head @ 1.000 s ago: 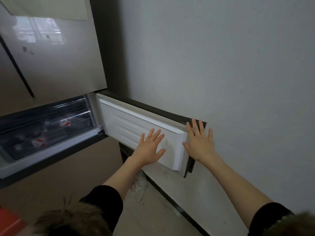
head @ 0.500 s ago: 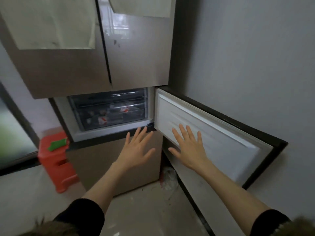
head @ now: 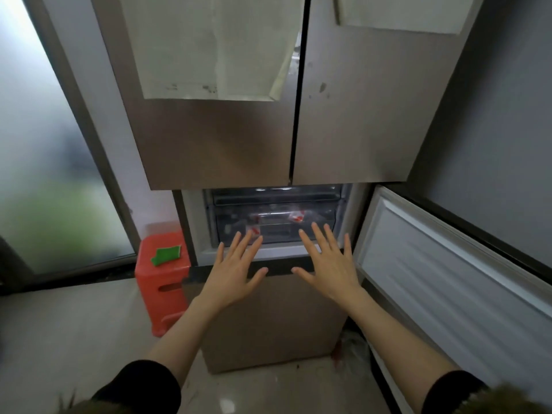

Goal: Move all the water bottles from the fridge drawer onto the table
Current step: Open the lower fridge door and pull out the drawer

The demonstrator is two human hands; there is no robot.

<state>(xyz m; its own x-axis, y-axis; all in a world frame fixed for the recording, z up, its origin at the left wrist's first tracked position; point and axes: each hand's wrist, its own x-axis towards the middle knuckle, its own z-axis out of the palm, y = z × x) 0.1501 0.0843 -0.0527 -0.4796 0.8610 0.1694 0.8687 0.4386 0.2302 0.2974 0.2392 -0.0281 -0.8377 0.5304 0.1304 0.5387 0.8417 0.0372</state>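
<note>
At the near edge of the head view, I saw two black sleeves (head: 140, 383) with bare forearms reaching forward over the pale tiled floor (head: 59, 339). My left hand (head: 233, 273) was held flat, palm down, fingers spread and straight, gripping nothing. My right hand (head: 327, 264) was held likewise, fingers spread, thumb turned inward, also gripping nothing. Both hands were in front of the dark band below the open compartment; I could not tell whether either touched it. Beneath them was the closed beige lower fridge drawer front (head: 268, 318). To the left, beside the fridge, stood an orange-red plastic stool (head: 161, 282) with a green flat item (head: 166, 255) on its top. To the right, the white-lined compartment door (head: 448, 276) was swung open against the grey wall (head: 507, 144). Beyond the fingertips sat the clear plastic fridge drawer (head: 274, 222), pushed in. Inside it lay the clear water bottles with red-and-white labels (head: 295, 216), blurred behind the drawer front; I could not count them. Above were two closed bronze upper fridge doors (head: 227, 138), each with a white paper sheet (head: 209, 46) on it. At far left was a frosted glass panel (head: 44, 144).
</note>
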